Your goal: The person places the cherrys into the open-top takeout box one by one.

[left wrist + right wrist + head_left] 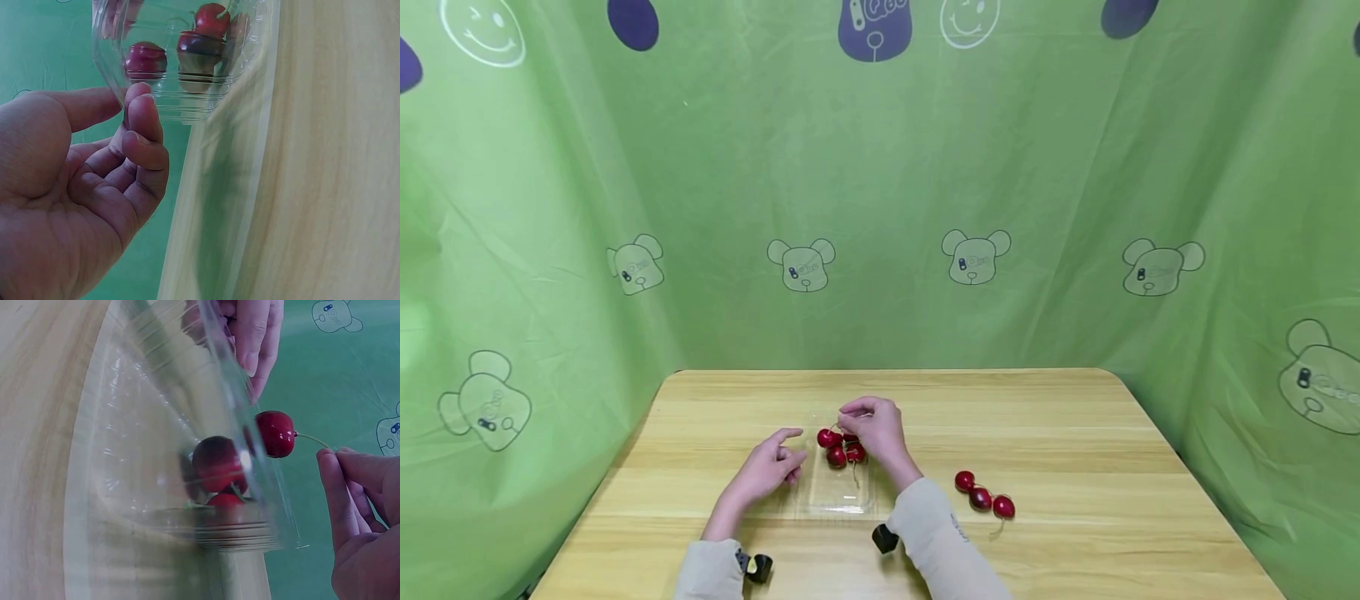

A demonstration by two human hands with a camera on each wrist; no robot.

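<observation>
A clear plastic container (838,496) stands on the table with several red cherries (837,457) in its far part. My right hand (880,429) reaches over its far right side. In the right wrist view, thumb and finger pinch the thin green stem of a cherry (275,434), which hangs at the container's rim and partly overlaps the clear wall. My left hand (763,471) is at the container's left side. The left wrist view puts its fingertips (141,94) right at the clear edge, the fingers loosely bent and the thumb close by.
To the right of the container, three cherries (981,498) with stems lie in a slanting row on the wooden table (1075,442). A green curtain (880,325) with bear-head drawings hangs behind the table and along both sides.
</observation>
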